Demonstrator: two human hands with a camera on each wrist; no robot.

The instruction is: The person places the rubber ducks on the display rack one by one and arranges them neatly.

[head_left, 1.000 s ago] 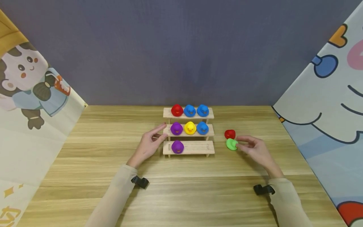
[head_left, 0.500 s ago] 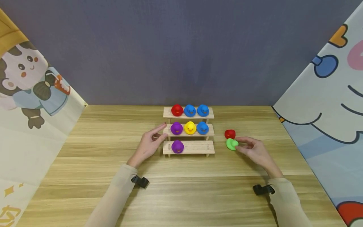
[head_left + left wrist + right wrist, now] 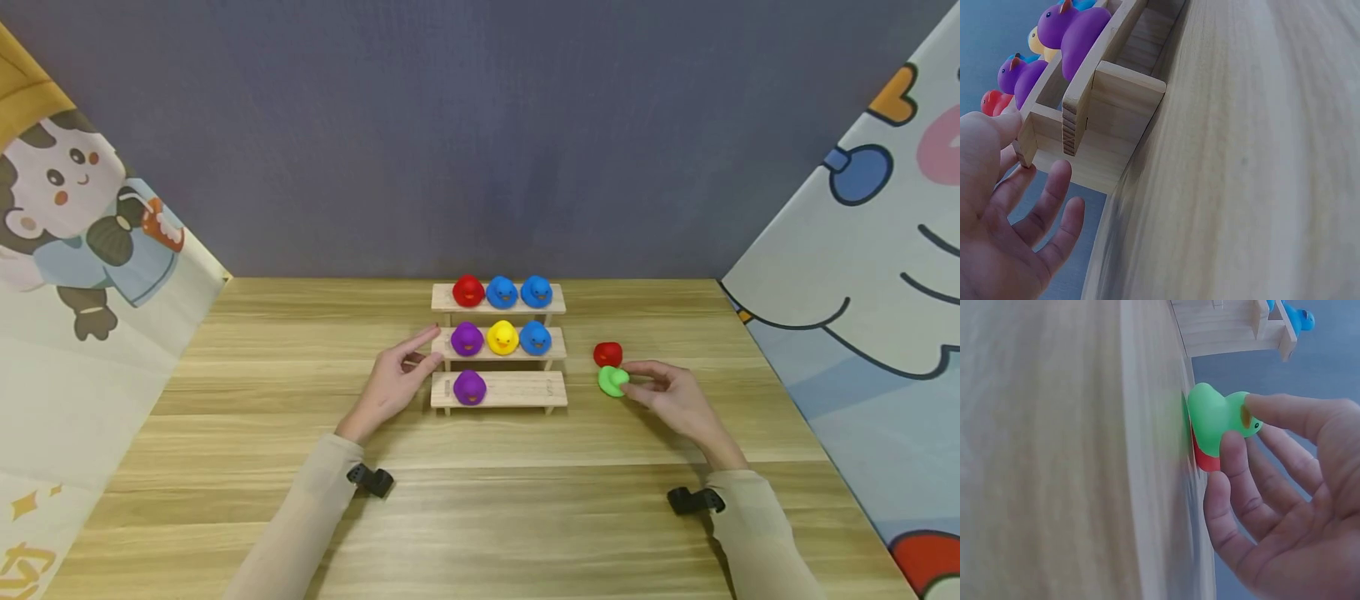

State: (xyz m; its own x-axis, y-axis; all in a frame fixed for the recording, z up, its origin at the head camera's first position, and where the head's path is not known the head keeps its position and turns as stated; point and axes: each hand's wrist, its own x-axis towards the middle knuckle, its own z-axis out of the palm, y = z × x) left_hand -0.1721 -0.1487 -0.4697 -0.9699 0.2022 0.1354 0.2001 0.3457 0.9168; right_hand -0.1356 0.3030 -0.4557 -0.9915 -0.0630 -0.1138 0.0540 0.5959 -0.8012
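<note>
A three-tier wooden stand (image 3: 517,391) bears several rubber ducks. My left hand (image 3: 393,379) grips the left end of its middle tier, thumb on top and fingers at the edge in the left wrist view. To the right of the stand, my right hand (image 3: 675,398) pinches a green rubber duck (image 3: 611,382) by the head; the right wrist view shows the thumb at its beak (image 3: 1245,416). Its body is close to the table. A red rubber duck (image 3: 608,354) sits right behind the green one, partly hidden by it in the right wrist view.
On the bottom tier stands a purple duck (image 3: 470,388). The middle tier has purple, yellow (image 3: 503,338) and blue ducks; the top one has a red duck (image 3: 468,292) and two blue ones. A dark panel (image 3: 480,142) rises behind the wooden table (image 3: 480,517), with printed panels on both sides.
The green duck has turned slightly in my right fingers, so its head shows more than it did a second ago. My left hand stays at the stand's edge.
</note>
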